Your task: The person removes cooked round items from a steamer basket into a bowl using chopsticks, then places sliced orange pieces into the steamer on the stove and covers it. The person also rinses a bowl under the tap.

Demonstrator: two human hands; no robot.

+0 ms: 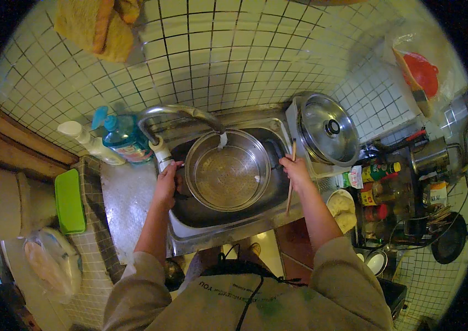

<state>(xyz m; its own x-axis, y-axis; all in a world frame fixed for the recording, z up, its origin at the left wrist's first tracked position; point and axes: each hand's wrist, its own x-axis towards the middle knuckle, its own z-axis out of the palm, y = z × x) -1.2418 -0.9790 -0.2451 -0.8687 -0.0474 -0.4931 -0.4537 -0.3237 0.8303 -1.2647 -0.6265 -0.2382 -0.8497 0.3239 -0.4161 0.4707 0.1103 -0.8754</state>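
Note:
A round metal steamer pot (227, 173) with a perforated bottom is in the stainless steel sink (200, 221), under the curved metal faucet (180, 109). My left hand (167, 184) is at the pot's left side, beside the faucet base, its fingers closed around the handle there. At the right side, my right hand (296, 171) closes on the other handle, and a thin wooden stick (289, 194) runs upright through or behind its fingers. Whether that hand also grips the stick firmly is hard to tell. The pot's inside looks wet.
Left of the faucet stand a blue soap bottle (124, 142) and a white bottle (93, 145). A glass-lidded pan (329, 128) sits right of the sink, near a bowl of pale food (341, 207) and a rack with seasoning bottles (382, 190). A green tray (70, 200) lies at left.

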